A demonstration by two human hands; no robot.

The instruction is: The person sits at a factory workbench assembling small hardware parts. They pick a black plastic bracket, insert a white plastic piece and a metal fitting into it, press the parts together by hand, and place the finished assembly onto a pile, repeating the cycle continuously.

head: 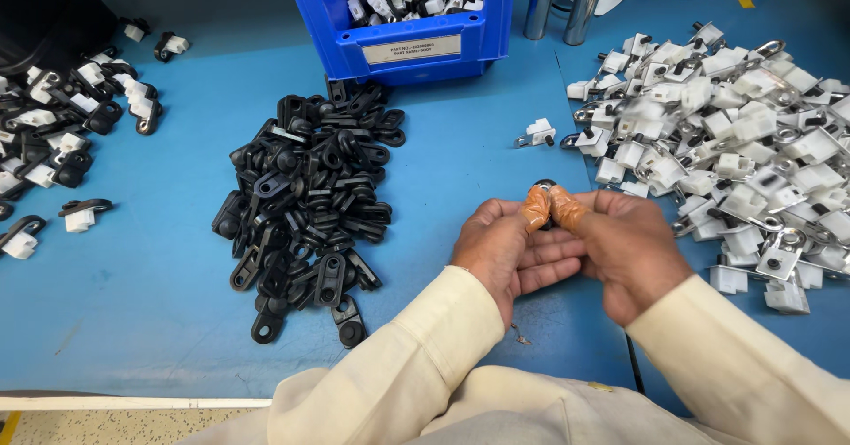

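From the head view, the left hand [509, 250] and the right hand [624, 250] are meeting above the blue worktop [133, 303], their taped thumbs pressing together and pinching a small black part [544, 185] between them. A heap of black clips [310, 197] is lying just left of the hands, a pile of white pieces [735, 144] is spreading to the right, and a blue bin [407, 20] is standing well beyond.
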